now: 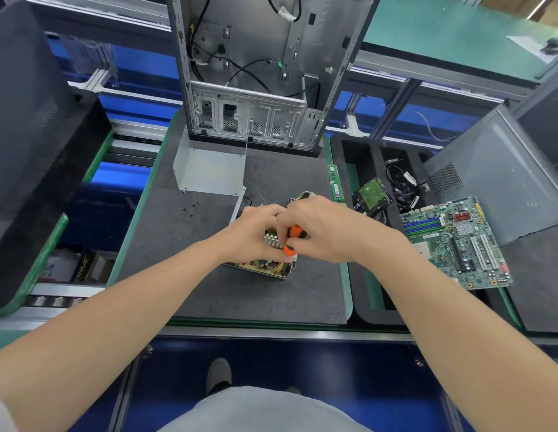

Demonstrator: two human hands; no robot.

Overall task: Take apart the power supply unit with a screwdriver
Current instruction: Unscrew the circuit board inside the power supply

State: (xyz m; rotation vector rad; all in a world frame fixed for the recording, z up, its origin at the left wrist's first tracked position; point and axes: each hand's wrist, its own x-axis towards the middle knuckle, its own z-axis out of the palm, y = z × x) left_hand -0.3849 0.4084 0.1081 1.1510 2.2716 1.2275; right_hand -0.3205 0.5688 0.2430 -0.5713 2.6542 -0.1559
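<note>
right hand (321, 229) gripping orange screwdriver (294, 231), left hand (256, 232) curled on power supply unit (265, 266), grip unclear

Open computer case (249, 73) upright at the back; memory stick (334, 182), hard drive (372, 194), motherboard (455, 241) to its right.

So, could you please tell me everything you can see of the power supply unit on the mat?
The power supply unit lies on the dark foam mat, open on top: a yellowish circuit board, a silver finned heat sink and yellow wires sit in a shallow grey metal shell. A cable bundle shows at its far end. The left hand rests on it; the right hand holds an orange screwdriver over it. The hands hide much.
</note>
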